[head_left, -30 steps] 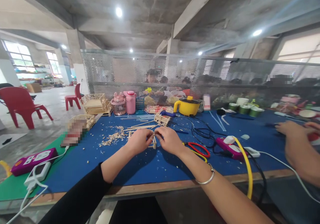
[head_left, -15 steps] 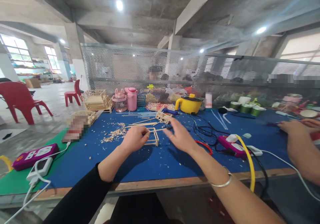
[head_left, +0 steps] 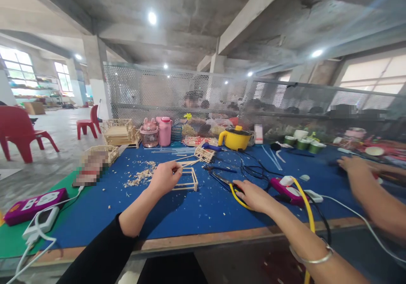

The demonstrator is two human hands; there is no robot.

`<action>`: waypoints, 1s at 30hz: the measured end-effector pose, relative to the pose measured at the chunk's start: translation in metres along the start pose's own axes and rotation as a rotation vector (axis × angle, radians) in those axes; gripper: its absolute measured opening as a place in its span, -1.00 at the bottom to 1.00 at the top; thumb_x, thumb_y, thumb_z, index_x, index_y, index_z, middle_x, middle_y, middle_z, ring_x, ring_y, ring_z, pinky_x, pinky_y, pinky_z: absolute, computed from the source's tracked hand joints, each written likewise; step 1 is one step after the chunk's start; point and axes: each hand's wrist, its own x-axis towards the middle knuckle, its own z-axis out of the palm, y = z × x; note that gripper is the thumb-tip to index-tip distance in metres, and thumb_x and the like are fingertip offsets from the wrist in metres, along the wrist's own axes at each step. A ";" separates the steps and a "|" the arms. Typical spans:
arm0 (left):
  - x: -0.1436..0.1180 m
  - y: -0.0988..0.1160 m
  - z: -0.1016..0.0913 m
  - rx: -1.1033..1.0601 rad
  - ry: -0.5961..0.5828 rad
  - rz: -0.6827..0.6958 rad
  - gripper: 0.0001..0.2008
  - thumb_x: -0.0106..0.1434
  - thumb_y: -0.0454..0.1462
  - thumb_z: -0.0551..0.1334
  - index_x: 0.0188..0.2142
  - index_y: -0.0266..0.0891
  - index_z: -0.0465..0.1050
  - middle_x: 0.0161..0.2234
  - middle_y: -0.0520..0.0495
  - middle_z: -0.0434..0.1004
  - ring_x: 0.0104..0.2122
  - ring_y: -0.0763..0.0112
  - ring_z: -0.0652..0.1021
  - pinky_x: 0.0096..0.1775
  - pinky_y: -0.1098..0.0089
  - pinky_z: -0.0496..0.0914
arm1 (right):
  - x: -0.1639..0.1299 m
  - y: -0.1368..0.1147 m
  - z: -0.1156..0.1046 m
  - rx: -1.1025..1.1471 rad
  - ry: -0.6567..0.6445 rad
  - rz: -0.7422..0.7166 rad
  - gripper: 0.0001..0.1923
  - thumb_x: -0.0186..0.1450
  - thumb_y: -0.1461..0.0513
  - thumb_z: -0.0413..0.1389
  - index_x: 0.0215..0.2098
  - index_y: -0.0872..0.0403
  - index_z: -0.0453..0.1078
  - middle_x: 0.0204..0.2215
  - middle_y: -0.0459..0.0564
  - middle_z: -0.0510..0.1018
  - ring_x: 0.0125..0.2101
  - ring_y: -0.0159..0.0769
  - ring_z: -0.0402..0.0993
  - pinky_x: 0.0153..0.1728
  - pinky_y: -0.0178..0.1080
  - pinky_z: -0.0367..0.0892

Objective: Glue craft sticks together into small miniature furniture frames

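Observation:
My left hand point(head_left: 165, 179) is closed in a pinch on a thin wooden stick point(head_left: 187, 163), just above a small open wooden frame point(head_left: 194, 179) on the blue mat. Most of the stick's near end is hidden by the fingers. To the right, my right hand point(head_left: 253, 195) has its fingers around the yellow handle of a pair of pliers point(head_left: 236, 197); their metal jaws lie on the mat, pointing toward the frame. A second dark-handled tool point(head_left: 223, 169) lies just behind the jaws. Past the frame rests a small wooden assembly point(head_left: 203, 154) with a blue glue gun point(head_left: 212, 147).
Wood scraps point(head_left: 141, 176) litter the mat left of the frame. A yellow pot point(head_left: 236, 139), pink bottle point(head_left: 164, 132) and black cables point(head_left: 253, 165) lie farther back. A purple power strip point(head_left: 287, 191) sits right, near another person's hand point(head_left: 355, 170). Stacked wooden frames point(head_left: 120, 132) stand back left.
My right hand has moved from beside the stick to the right and down onto the pliers. My left hand stays near the wooden frame, with the stick. The view has shifted slightly.

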 end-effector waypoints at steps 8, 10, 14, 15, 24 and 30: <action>0.000 -0.002 0.000 -0.033 0.022 -0.040 -0.80 0.15 -0.26 0.11 -0.49 -0.26 0.47 -0.57 0.02 0.47 -0.54 0.49 0.36 -0.44 0.48 0.17 | 0.013 0.007 -0.008 0.049 0.002 -0.024 -0.52 0.16 0.22 0.06 0.06 0.11 0.34 -0.06 0.18 0.50 -0.08 -0.06 0.45 -0.11 -0.16 0.29; 0.000 -0.002 0.001 -0.046 0.023 -0.046 -0.80 0.16 -0.26 0.12 -0.46 -0.26 0.49 -0.55 0.02 0.48 -0.53 0.48 0.38 -0.43 0.48 0.18 | 0.022 -0.004 -0.016 0.033 0.027 -0.027 -0.58 0.14 0.21 0.09 -0.01 0.07 0.40 -0.12 0.15 0.53 -0.15 -0.09 0.48 -0.18 -0.20 0.31; 0.000 -0.003 0.001 -0.060 0.029 -0.049 -0.80 0.15 -0.25 0.12 -0.44 -0.26 0.50 -0.55 0.02 0.49 -0.53 0.48 0.39 -0.43 0.48 0.20 | 0.051 -0.039 -0.020 0.021 0.075 -0.036 -0.72 0.21 0.05 0.05 -0.33 0.05 0.48 -0.31 0.10 0.58 -0.26 -0.12 0.50 -0.28 -0.21 0.31; -0.001 -0.004 0.000 -0.061 0.033 -0.050 -0.80 0.15 -0.25 0.12 -0.45 -0.26 0.50 -0.55 0.02 0.48 -0.53 0.49 0.38 -0.43 0.48 0.20 | 0.058 -0.047 -0.017 0.013 0.080 -0.027 -0.74 0.20 0.07 0.07 -0.37 0.07 0.48 -0.32 0.13 0.58 -0.25 -0.10 0.51 -0.27 -0.20 0.31; -0.001 -0.007 -0.003 -0.099 0.088 -0.057 -0.81 0.12 -0.30 0.12 -0.44 -0.26 0.51 -0.55 0.04 0.49 -0.52 0.49 0.41 -0.42 0.50 0.24 | 0.078 -0.075 -0.009 0.083 0.231 0.202 -0.73 0.30 0.25 -0.07 -0.18 0.25 0.39 -0.28 0.36 0.56 -0.21 -0.01 0.51 -0.19 -0.09 0.28; -0.002 -0.002 -0.008 -0.181 0.047 -0.070 -0.79 0.13 -0.27 0.13 -0.38 -0.29 0.54 -0.55 0.02 0.50 -0.53 0.47 0.42 -0.45 0.48 0.25 | 0.078 -0.056 -0.047 0.283 0.491 0.334 -0.58 0.34 0.01 -0.20 -0.19 0.14 0.29 -0.35 0.21 0.53 -0.27 -0.10 0.48 -0.30 -0.17 0.30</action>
